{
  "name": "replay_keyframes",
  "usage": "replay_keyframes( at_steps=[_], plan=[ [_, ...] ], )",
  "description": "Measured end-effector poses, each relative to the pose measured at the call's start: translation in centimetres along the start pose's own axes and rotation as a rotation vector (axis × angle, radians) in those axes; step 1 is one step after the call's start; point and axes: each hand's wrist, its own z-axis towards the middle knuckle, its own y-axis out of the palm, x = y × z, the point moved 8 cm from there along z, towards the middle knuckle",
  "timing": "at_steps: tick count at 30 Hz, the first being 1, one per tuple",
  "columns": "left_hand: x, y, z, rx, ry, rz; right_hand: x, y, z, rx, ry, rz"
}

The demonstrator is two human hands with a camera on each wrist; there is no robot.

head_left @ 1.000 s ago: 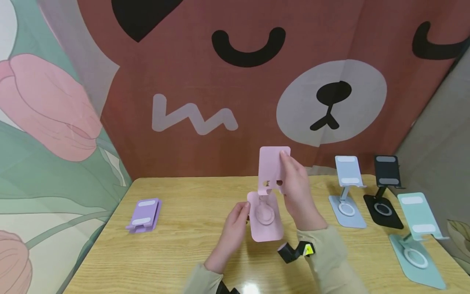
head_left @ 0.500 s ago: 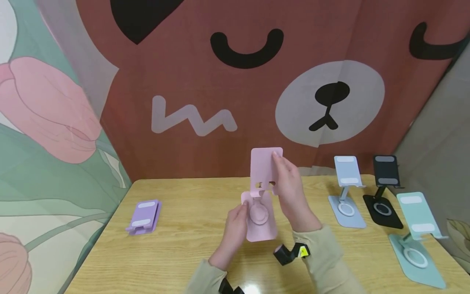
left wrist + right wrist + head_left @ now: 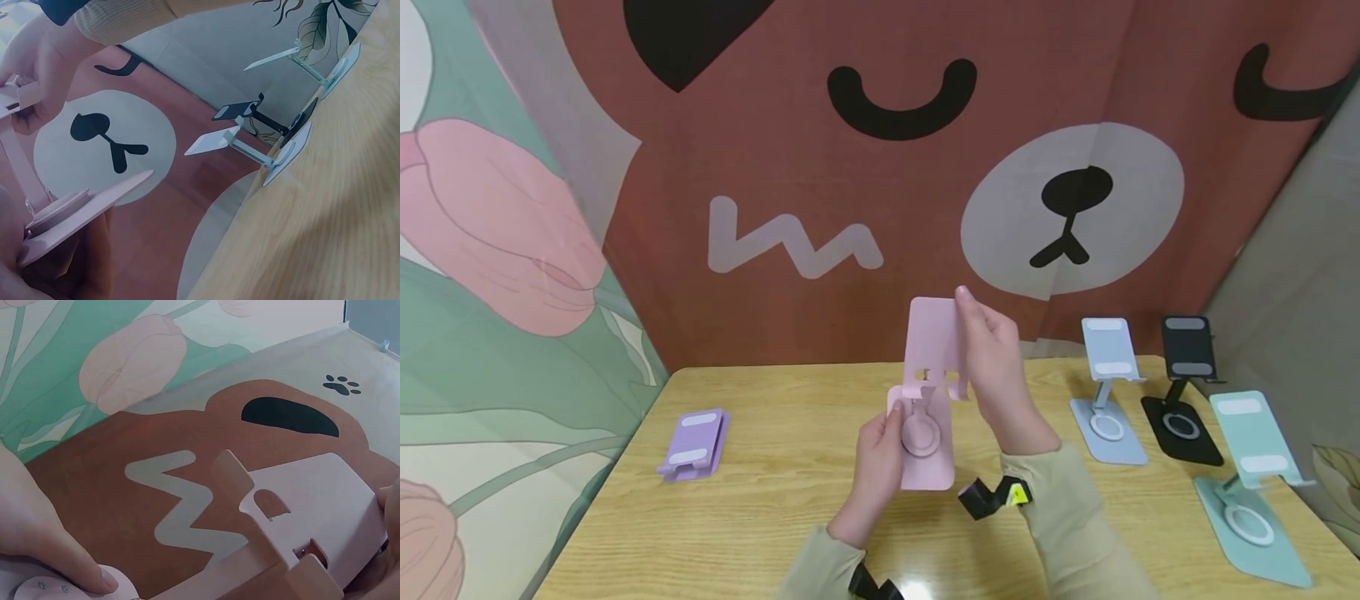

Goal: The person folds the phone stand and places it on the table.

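Observation:
A pink folding phone stand (image 3: 931, 337) is held up over the table, its upper plate raised on an arm above the base. My left hand (image 3: 880, 458) grips the base by its left edge, thumb on top. The right hand (image 3: 996, 367) holds the upper plate along its right edge, the thumb near the top corner. In the left wrist view the base plate (image 3: 106, 209) with its round hinge shows tilted, a hand's fingers beneath it. The right wrist view shows the upper plate (image 3: 325, 512) with two cutouts and bent lips; my right fingers are partly hidden behind it.
A folded purple phone stand (image 3: 695, 444) lies at the left of the wooden table (image 3: 790, 517). On the right stand unfolded light blue (image 3: 1111, 350), black (image 3: 1190, 350) and mint green (image 3: 1258, 437) stands. A printed cloth (image 3: 775, 325) hangs behind the table.
The pink stand and both hands have shifted slightly left. My right thumb has moved from the plate's face up to its upper right edge. The stands on the table stay put.

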Motion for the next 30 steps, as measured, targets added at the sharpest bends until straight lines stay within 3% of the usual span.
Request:
replay_keyframes(
  at_steps=[5,12,24,30],
  plan=[
    [0.1,-0.4,0.7,0.045,0.015,0.03,-0.1,0.3,0.6,-0.022,-0.031,-0.032],
    [-0.1,-0.7,2.1,0.064,0.024,0.064,-0.1,0.2,1.4,0.013,-0.07,-0.077],
    [-0.3,-1.2,3.4,0.115,0.02,0.096,0.7,0.8,2.4,0.069,-0.041,-0.045],
    [-0.7,-1.2,3.7,0.12,0.017,0.084,1.2,1.0,2.5,0.059,-0.015,-0.06]
  ],
)
